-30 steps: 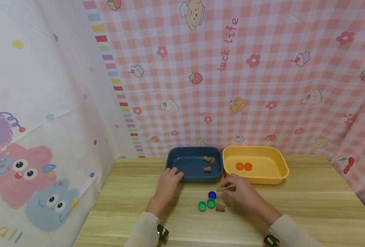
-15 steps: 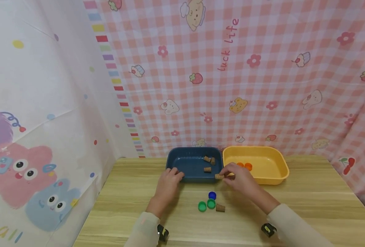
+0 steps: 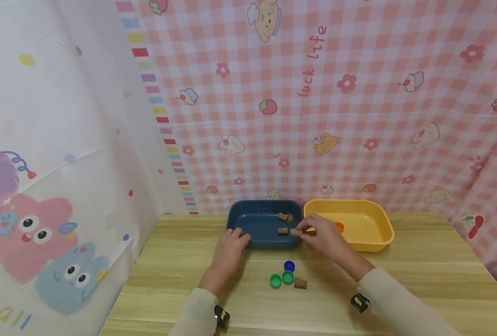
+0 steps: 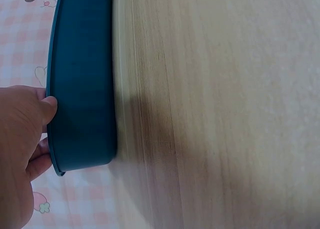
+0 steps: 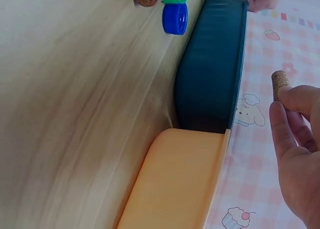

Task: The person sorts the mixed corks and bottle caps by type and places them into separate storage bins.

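Note:
My right hand (image 3: 325, 235) pinches a cork stopper (image 3: 296, 232) between thumb and fingertips, over the right end of the dark blue tray (image 3: 252, 243). In the right wrist view the cork (image 5: 280, 81) sticks up past the fingertips, above the tray's rim. My left hand (image 3: 228, 252) holds the same tray by its front left rim. The left wrist view has its thumb (image 4: 49, 108) against the outer side and the other fingers partly hidden behind the rim. Several corks (image 3: 283, 231) lie inside the tray, towards its right end.
A yellow tray (image 3: 372, 246) stands against the blue one's right side; an orange cap (image 3: 339, 227) shows inside, partly covered by my right hand. In front on the wooden table lie a blue cap (image 3: 289, 266), two green caps (image 3: 275, 281) and a cork (image 3: 300, 283).
My right hand has carried the cork from the table, near the blue cap, up and away from me to over the blue tray. The left hand keeps its place on the rim.

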`<action>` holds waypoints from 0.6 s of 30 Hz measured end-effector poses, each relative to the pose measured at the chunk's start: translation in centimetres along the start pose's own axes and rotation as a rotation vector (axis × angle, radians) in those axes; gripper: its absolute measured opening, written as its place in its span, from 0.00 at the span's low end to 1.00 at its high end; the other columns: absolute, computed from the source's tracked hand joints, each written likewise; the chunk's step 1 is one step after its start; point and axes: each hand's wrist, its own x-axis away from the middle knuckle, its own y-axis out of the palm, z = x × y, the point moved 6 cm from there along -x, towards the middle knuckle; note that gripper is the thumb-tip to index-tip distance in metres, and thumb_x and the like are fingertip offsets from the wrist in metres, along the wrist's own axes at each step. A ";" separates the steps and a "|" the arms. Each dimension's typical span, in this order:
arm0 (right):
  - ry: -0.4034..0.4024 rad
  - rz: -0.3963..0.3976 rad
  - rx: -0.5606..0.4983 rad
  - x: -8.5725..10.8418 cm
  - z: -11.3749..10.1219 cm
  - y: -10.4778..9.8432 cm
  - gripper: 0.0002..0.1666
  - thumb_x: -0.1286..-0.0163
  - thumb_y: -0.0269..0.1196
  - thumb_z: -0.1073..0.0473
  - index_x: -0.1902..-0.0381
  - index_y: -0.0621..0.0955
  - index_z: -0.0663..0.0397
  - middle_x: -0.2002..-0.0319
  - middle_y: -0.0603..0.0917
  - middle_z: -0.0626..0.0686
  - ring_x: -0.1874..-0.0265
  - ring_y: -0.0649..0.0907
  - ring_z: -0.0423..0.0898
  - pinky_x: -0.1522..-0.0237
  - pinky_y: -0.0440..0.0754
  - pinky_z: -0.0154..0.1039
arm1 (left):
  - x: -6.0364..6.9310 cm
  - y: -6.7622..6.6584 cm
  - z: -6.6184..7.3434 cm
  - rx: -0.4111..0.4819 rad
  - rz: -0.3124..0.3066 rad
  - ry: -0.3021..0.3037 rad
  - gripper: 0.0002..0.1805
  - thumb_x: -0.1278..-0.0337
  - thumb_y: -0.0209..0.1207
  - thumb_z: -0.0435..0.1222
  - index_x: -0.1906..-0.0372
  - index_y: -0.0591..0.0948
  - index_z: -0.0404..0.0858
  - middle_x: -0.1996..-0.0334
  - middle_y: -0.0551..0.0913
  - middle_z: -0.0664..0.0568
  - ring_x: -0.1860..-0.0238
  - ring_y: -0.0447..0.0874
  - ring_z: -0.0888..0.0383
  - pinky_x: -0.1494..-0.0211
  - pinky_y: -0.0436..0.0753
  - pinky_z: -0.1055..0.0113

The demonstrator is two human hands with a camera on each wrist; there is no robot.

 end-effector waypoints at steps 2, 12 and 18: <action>-0.016 -0.005 0.008 -0.4 -0.1 0.0 0.11 0.37 0.72 0.70 0.58 0.87 0.52 0.58 0.83 0.51 0.56 0.86 0.48 0.55 0.89 0.42 | 0.0 0.0 0.0 -0.002 0.000 0.002 0.10 0.39 0.66 0.28 0.58 0.90 0.44 0.67 0.83 0.51 0.67 0.76 0.53 0.61 0.78 0.60; -0.036 -0.012 0.036 -2.1 -1.0 -0.1 0.11 0.36 0.72 0.68 0.58 0.87 0.52 0.58 0.84 0.52 0.58 0.84 0.48 0.53 0.88 0.44 | 0.0 -0.3 0.2 -0.003 0.011 0.018 0.11 0.40 0.66 0.27 0.57 0.90 0.43 0.66 0.84 0.51 0.67 0.76 0.52 0.60 0.79 0.60; -0.065 -0.017 0.039 -3.1 -1.0 0.0 0.09 0.36 0.72 0.69 0.59 0.87 0.54 0.59 0.84 0.52 0.60 0.84 0.47 0.54 0.88 0.44 | 0.0 -0.2 0.2 -0.008 0.000 0.014 0.11 0.40 0.65 0.27 0.57 0.90 0.43 0.66 0.84 0.51 0.67 0.76 0.52 0.60 0.78 0.60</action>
